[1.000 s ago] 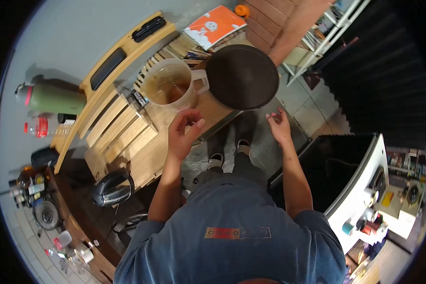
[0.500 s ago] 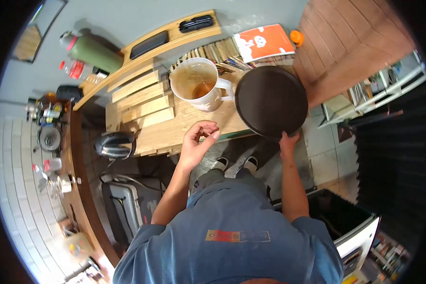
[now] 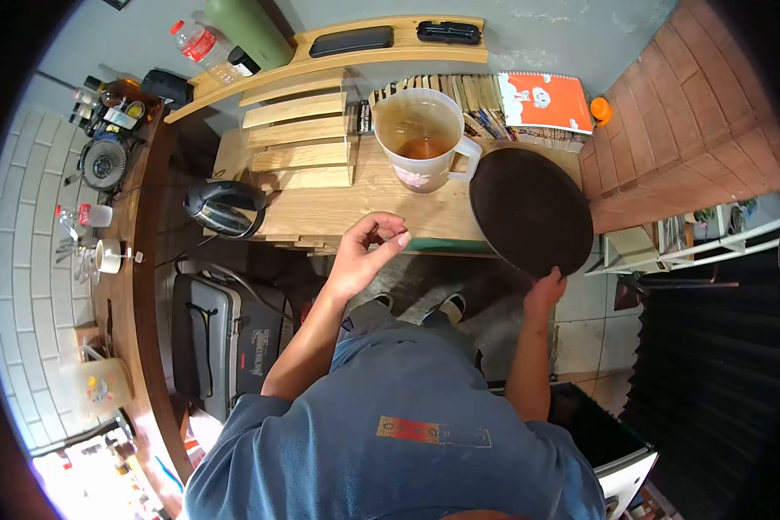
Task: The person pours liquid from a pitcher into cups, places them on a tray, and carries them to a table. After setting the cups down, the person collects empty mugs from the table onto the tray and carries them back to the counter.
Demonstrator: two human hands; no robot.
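My right hand (image 3: 545,292) grips the near edge of a round dark brown tray (image 3: 533,211), which is held tilted beside the table's right part. My left hand (image 3: 368,254) hovers before the table's front edge, its fingers loosely curled and the thumb near them, with nothing visible in it. A translucent plastic pitcher (image 3: 419,143) with brown liquid at its bottom stands on the wooden table (image 3: 321,212), beyond my left hand. Its handle points right and lies close to the tray's rim in view.
A slatted wooden rack (image 3: 299,132), a row of books (image 3: 477,100) and an orange notebook (image 3: 546,102) line the table's back. An electric kettle (image 3: 224,209) sits at the left. A grey case (image 3: 225,338) stands below, and a brick pillar (image 3: 685,139) rises at right.
The view has shifted, so the table things appear farther right. Relative to the pitcher, the tray has come nearer to my body and looks more tilted. The left hand keeps its curled shape.
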